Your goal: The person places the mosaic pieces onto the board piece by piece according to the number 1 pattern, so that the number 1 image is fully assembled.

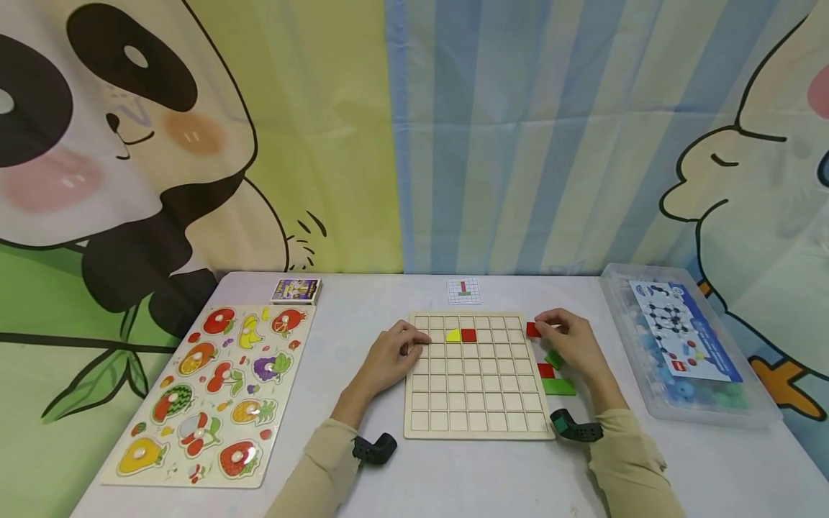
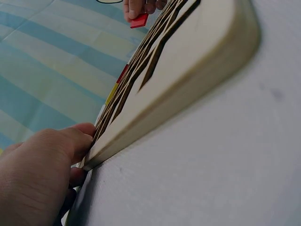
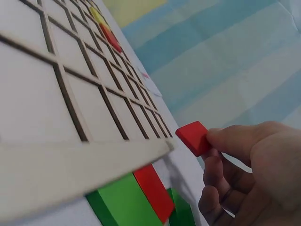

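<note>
A wooden grid board lies on the table, with a yellow tile and a red tile side by side in its second row. My left hand holds the board's left edge between thumb and fingers, also visible in the left wrist view. Just off the upper right edge, my right hand pinches a red square tile between thumb and fingers, raised above the table. Beneath that hand, beside the board, lie another red tile, a green tile and a longer green piece.
Behind the board lies a small card printed with a grid pattern. A fruit puzzle board and a small box are at the left. On the right stands a clear plastic case of coloured parts. A printed curtain hangs behind.
</note>
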Motion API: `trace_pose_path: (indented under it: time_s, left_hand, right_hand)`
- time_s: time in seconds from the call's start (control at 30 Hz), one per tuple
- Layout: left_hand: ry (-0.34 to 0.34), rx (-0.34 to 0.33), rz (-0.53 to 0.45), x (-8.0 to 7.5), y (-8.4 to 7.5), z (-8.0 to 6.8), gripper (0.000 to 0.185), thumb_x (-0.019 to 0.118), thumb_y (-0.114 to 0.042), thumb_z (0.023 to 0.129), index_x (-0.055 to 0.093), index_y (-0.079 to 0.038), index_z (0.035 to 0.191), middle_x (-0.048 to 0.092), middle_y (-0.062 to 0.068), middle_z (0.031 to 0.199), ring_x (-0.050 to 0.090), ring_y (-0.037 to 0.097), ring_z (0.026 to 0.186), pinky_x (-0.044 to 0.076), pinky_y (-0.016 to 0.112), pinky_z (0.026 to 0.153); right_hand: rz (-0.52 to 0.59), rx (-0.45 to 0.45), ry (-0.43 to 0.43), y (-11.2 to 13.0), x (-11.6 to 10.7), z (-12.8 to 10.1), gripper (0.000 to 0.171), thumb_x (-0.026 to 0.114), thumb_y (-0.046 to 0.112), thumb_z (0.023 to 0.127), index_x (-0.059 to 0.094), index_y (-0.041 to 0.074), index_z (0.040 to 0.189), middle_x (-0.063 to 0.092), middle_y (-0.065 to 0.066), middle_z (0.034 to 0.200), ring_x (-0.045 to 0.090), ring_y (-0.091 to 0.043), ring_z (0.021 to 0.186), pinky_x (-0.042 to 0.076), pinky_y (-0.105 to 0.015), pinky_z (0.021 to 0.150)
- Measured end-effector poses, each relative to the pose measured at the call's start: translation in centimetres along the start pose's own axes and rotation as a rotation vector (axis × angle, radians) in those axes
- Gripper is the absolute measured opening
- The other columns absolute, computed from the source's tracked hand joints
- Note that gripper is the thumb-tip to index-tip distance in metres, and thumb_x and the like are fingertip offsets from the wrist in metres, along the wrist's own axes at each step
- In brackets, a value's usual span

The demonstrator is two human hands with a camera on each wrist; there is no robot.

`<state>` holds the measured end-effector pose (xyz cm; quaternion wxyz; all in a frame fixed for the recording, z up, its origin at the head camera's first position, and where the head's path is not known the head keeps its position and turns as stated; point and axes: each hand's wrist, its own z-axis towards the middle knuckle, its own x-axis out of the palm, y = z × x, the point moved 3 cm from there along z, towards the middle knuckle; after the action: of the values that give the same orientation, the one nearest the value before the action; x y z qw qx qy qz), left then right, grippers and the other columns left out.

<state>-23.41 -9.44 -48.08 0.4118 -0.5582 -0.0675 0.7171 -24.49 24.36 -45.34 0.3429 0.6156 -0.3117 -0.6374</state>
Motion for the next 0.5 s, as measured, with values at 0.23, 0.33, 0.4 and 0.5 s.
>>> trace_pose_path:
  time_s: [0.23, 0.33, 0.4, 0.5]
  left_hand:
    - [-0.002, -0.002, -0.001, 0.0, 0.0, 0.0, 0.018, 0.06, -0.016, 0.091, 0.07, -0.027, 0.102, 0.059, -0.01, 0.098, 0.038, 0.003, 0.062, 0.033, 0.022, 0.063]
    - [-0.008, 0.0, -0.003, -0.1, -0.1, 0.0, 0.018, 0.061, -0.015, 0.091, 0.07, -0.026, 0.102, 0.059, -0.01, 0.099, 0.038, 0.003, 0.062, 0.033, 0.022, 0.063]
    - [-0.014, 0.006, -0.006, -0.1, -0.1, 0.0, 0.018, 0.061, -0.014, 0.09, 0.07, -0.026, 0.102, 0.06, -0.009, 0.099, 0.038, 0.003, 0.062, 0.033, 0.022, 0.063]
    - [-0.014, 0.013, -0.003, -0.1, -0.2, 0.0, 0.019, 0.06, -0.014, 0.091, 0.07, -0.026, 0.102, 0.059, -0.01, 0.099, 0.038, 0.002, 0.062, 0.033, 0.021, 0.062]
  right_hand:
    - [0.051, -0.009, 0.044, 1.0, 1.4, 0.0, 0.029, 0.06, 0.03, 0.093, 0.063, 0.006, 0.109, 0.064, -0.016, 0.102, 0.06, -0.019, 0.075, 0.047, -0.027, 0.056]
    - [0.052, -0.018, 0.062, 1.5, 2.1, -0.1, 0.029, 0.06, 0.031, 0.093, 0.063, 0.007, 0.109, 0.064, -0.015, 0.102, 0.058, -0.02, 0.076, 0.046, -0.026, 0.056]
    - [0.048, -0.027, 0.069, 1.8, 2.6, -0.2, 0.028, 0.06, 0.032, 0.092, 0.063, 0.008, 0.108, 0.064, -0.014, 0.102, 0.058, -0.021, 0.078, 0.046, -0.026, 0.06]
    - [0.033, -0.041, 0.074, 2.3, 3.2, -0.3, 0.027, 0.061, 0.032, 0.092, 0.064, 0.01, 0.107, 0.065, -0.011, 0.102, 0.058, -0.02, 0.08, 0.046, -0.025, 0.065]
